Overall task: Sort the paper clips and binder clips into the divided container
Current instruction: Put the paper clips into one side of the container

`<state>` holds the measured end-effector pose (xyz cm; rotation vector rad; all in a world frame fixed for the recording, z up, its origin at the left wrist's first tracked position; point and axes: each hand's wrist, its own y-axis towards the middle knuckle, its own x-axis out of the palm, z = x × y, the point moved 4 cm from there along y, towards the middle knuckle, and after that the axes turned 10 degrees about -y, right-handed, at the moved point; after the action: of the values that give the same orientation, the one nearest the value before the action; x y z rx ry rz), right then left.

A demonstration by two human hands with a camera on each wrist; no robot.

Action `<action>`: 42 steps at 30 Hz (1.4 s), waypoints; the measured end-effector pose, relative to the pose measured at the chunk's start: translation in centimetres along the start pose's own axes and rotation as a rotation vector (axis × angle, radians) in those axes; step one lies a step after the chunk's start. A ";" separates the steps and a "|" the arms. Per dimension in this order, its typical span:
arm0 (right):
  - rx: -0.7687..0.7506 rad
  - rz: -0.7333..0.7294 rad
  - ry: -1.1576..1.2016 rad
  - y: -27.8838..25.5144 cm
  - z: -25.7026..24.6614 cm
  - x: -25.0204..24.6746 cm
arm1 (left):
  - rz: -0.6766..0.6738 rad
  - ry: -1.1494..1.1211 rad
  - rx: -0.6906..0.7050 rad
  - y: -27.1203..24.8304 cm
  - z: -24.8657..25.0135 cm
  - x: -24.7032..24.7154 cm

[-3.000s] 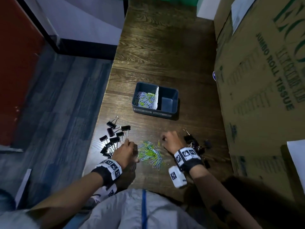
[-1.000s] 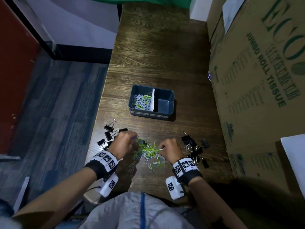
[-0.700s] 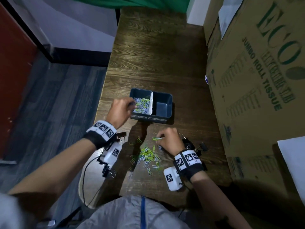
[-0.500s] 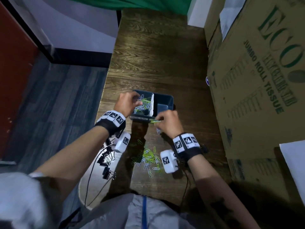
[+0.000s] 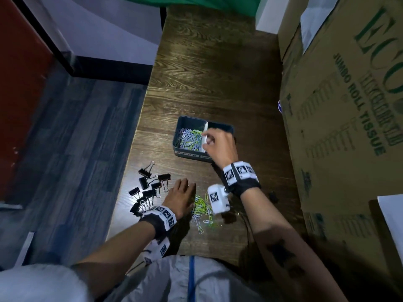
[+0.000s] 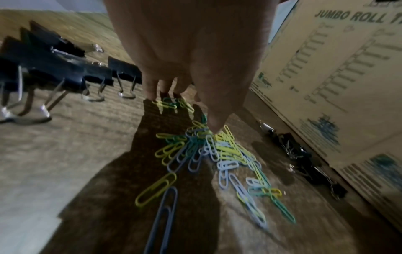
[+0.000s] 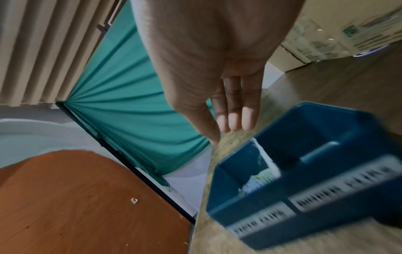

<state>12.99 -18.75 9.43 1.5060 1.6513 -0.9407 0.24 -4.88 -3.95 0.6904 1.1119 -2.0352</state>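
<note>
The dark blue divided container (image 5: 220, 127) stands mid-table; its left compartment holds a heap of coloured paper clips (image 5: 190, 138). My right hand (image 5: 214, 144) hovers over the white divider, and in the right wrist view its fingers (image 7: 236, 118) are straight and empty above the container (image 7: 326, 130). My left hand (image 5: 182, 194) lies on the table with its fingertips (image 6: 214, 127) touching the loose pile of paper clips (image 6: 208, 154) (image 5: 201, 209). Black binder clips (image 5: 148, 188) (image 6: 65, 68) lie to the left of that hand.
A second cluster of binder clips (image 6: 304, 163) lies right of the pile against a large cardboard box (image 5: 340, 118), mostly hidden under my right forearm in the head view. The table's left edge (image 5: 133, 149) drops to the floor.
My left hand came back from the container to the clip pile. My right hand rose from the container's front to above the divider, and the green clips it pinched are gone.
</note>
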 end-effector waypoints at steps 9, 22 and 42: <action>0.101 -0.611 -0.335 -13.5 8.1 10.9 | -0.212 0.103 0.180 -3.2 -0.3 4.6; 0.068 -0.297 -0.123 -18.5 10.7 12.0 | 0.084 -0.086 0.180 -8.0 -5.2 0.6; 0.183 -0.427 -0.074 -17.6 8.5 14.0 | 0.028 -0.229 0.002 -5.2 -2.5 2.3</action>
<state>-5.45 -20.37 -5.96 1.2323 1.9137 -1.3908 -4.94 -1.50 -4.35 0.4575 0.9622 -2.0326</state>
